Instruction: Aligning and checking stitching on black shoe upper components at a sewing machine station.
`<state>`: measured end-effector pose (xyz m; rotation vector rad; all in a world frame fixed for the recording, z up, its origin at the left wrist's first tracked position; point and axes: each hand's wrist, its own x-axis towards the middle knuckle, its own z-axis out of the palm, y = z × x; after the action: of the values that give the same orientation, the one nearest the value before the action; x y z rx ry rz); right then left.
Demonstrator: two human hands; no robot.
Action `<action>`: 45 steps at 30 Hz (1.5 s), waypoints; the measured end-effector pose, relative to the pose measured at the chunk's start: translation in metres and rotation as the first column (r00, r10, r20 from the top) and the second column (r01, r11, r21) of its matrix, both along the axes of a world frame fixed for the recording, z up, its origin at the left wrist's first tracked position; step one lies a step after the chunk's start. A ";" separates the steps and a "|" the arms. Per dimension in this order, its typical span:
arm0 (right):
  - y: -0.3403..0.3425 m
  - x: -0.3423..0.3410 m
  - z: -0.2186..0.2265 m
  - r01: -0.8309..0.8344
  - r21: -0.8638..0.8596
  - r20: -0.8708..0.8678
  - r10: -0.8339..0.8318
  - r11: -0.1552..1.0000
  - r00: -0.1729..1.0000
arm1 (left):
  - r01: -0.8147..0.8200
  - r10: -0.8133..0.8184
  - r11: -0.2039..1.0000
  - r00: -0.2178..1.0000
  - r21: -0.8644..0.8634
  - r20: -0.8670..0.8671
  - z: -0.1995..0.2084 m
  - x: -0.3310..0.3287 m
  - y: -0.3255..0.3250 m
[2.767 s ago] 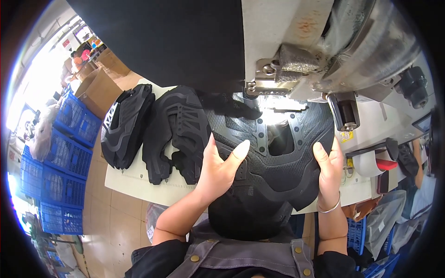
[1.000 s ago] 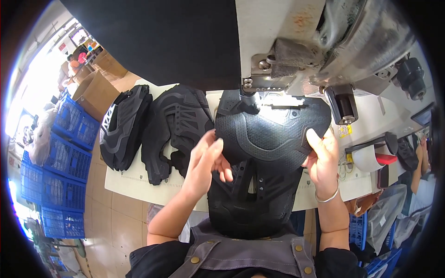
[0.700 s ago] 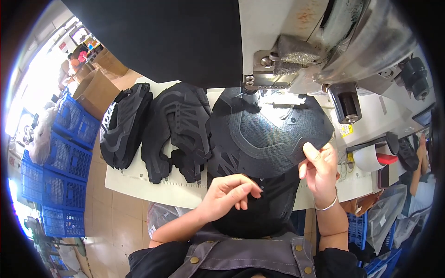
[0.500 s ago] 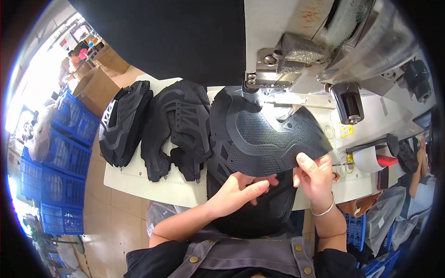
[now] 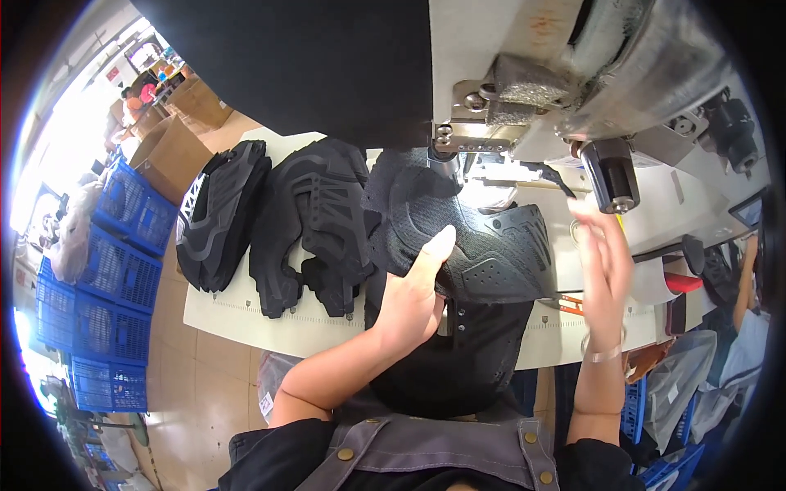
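Left hand [image 5: 409,307] clamped on a black shoe upper [image 5: 499,266]; right hand [image 5: 603,278] apart from it.
Another black piece [image 5: 446,368] overlaps the pale tabletop's [image 5: 327,345] near edge; white label [image 5: 265,404] beside the left forearm [image 5: 327,374], print too small to read. Upper lies between the hands, left thumb [image 5: 440,245] on top, far end under the sewing machine [image 5: 483,49]. Right fingers extended, blurred, by a dark strip [image 5: 558,177]; cannot tell if they hold it. More black uppers [image 5: 336,221] leftward; blue crates [image 5: 110,331] beyond.
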<state>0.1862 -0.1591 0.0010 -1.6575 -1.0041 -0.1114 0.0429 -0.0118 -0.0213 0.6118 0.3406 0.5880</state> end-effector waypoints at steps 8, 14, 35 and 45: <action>0.020 0.029 -0.006 -0.309 0.219 -0.617 0.376 0.926 0.691 | 0.070 -0.071 0.997 0.996 0.011 0.046 0.004 0.001 0.008; 0.025 0.029 -0.002 -0.287 0.209 -0.527 0.355 0.935 0.772 | -0.054 0.061 0.995 0.995 0.082 -0.081 0.009 0.008 0.014; 0.033 0.028 0.005 -0.258 0.228 -0.496 0.340 0.939 0.799 | -0.138 0.135 0.938 0.990 0.318 0.033 0.011 0.018 0.020; 0.032 0.030 -0.004 -0.237 0.277 -0.541 0.354 0.931 0.762 | -0.117 0.140 0.888 0.990 0.444 -0.018 0.014 0.019 0.030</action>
<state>0.2158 -0.1270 -0.0030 -1.2108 -0.7313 0.4835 0.0622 0.0180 -0.0071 1.0508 0.2958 0.7882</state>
